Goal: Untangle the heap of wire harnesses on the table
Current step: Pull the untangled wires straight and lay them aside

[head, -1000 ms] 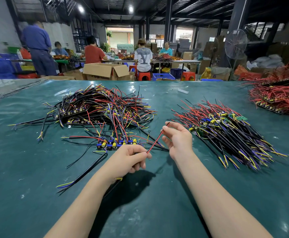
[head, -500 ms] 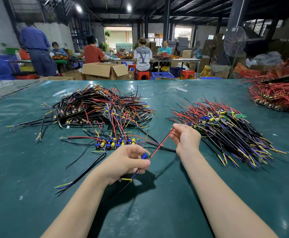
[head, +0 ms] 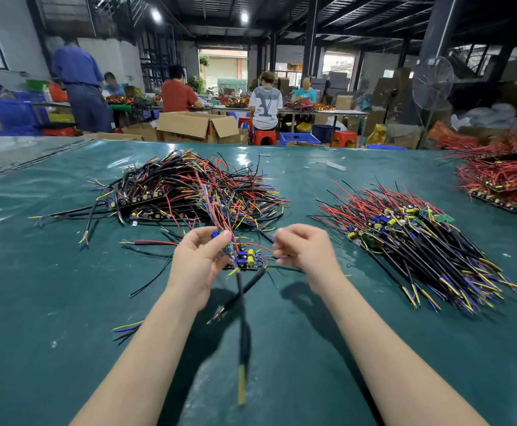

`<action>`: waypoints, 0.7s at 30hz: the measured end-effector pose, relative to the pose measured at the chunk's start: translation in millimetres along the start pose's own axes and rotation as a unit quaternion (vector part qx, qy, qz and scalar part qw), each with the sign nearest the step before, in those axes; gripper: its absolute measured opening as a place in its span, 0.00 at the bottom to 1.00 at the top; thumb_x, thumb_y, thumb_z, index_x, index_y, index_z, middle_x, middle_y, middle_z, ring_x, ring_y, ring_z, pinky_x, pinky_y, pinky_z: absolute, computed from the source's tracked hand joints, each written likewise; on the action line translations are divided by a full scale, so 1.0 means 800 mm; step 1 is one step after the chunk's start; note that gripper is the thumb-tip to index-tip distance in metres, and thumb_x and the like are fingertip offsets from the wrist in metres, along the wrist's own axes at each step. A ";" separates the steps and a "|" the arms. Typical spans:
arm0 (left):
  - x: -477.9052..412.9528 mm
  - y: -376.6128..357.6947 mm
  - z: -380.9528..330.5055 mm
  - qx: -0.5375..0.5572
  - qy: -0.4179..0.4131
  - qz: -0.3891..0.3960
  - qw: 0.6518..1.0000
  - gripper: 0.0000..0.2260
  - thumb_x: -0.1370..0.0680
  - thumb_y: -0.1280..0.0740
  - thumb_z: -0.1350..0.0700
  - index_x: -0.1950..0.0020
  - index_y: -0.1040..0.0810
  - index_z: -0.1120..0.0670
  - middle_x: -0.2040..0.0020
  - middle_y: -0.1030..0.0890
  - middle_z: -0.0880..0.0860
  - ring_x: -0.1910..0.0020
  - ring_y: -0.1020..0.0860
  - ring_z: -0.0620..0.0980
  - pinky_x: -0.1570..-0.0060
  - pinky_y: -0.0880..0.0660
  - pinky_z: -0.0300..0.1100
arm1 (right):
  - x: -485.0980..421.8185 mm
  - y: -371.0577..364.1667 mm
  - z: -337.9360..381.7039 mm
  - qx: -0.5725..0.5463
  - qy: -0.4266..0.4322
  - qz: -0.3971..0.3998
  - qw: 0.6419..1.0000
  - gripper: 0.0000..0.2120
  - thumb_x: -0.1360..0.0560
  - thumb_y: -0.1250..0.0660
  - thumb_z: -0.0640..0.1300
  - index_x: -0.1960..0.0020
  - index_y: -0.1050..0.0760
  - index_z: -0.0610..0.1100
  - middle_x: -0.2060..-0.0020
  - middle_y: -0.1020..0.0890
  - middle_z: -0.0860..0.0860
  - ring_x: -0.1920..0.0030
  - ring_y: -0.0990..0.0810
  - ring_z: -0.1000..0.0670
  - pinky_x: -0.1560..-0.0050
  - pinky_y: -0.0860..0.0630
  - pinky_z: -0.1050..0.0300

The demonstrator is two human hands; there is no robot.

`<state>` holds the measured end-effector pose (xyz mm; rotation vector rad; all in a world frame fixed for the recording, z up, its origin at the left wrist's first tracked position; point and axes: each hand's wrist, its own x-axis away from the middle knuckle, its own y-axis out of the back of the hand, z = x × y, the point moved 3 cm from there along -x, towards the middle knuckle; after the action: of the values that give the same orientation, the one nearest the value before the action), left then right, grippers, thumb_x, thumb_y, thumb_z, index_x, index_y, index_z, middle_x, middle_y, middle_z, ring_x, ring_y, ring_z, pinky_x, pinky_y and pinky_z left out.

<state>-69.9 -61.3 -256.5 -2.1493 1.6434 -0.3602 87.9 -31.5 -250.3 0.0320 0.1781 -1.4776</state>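
**One harness in hand**

Nearest, a black cable (head: 243,327) dangles limp from the one harness (head: 239,256) the left hand (head: 200,262) grips near its small board (head: 247,265): light, floppy wire, best held at that stiff board. The right hand (head: 308,250) curls beside it; whether it pinches a lead I cannot tell. Beyond on the table (head: 66,302) lie three piles: the tangled heap (head: 189,192), a sorted pile (head: 420,241), a red pile (head: 503,179).

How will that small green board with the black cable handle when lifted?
Probably floppy: the black cable dangles blurred below the small green circuit board. Likely light: fingertips of the left hand alone carry it. Its thin wires may snag the tangled heap.
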 end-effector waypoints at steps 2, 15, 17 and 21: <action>0.000 0.002 -0.002 0.021 -0.022 -0.020 0.999 0.10 0.25 0.35 0.67 0.59 0.33 0.54 0.61 0.27 0.54 0.75 0.25 0.39 0.71 0.23 0.32 | 0.011 -0.027 0.001 0.052 -0.016 0.130 0.990 0.10 0.24 0.37 0.33 0.63 0.26 0.42 0.75 0.23 0.51 0.77 0.25 0.58 0.72 0.23 0.65; 0.003 0.000 0.002 0.019 0.036 0.001 0.999 0.04 0.22 0.37 0.60 0.57 0.27 0.55 0.62 0.18 0.48 0.69 0.19 0.45 0.67 0.21 0.35 | 0.009 -0.026 0.001 -0.042 0.034 0.178 0.983 0.15 0.29 0.44 0.22 0.64 0.25 0.37 0.73 0.19 0.50 0.77 0.28 0.56 0.79 0.37 0.67; 0.003 0.000 0.001 0.097 0.063 0.004 0.993 0.06 0.22 0.37 0.61 0.59 0.27 0.57 0.67 0.18 0.50 0.70 0.18 0.46 0.69 0.21 0.35 | 0.009 -0.024 0.001 -0.030 0.058 0.175 0.982 0.13 0.28 0.41 0.23 0.62 0.24 0.38 0.75 0.21 0.52 0.77 0.28 0.57 0.78 0.37 0.68; 0.003 0.000 0.002 0.183 0.092 -0.007 0.979 0.06 0.23 0.37 0.63 0.60 0.28 0.58 0.71 0.19 0.55 0.72 0.18 0.48 0.71 0.21 0.36 | 0.013 -0.027 0.003 -0.002 0.085 0.175 0.981 0.11 0.27 0.39 0.25 0.61 0.26 0.39 0.80 0.26 0.54 0.80 0.33 0.60 0.80 0.40 0.70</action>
<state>-68.4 -63.3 -258.1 -1.8950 1.5145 -0.8201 67.7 -44.2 -247.2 0.1796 0.2984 -1.1218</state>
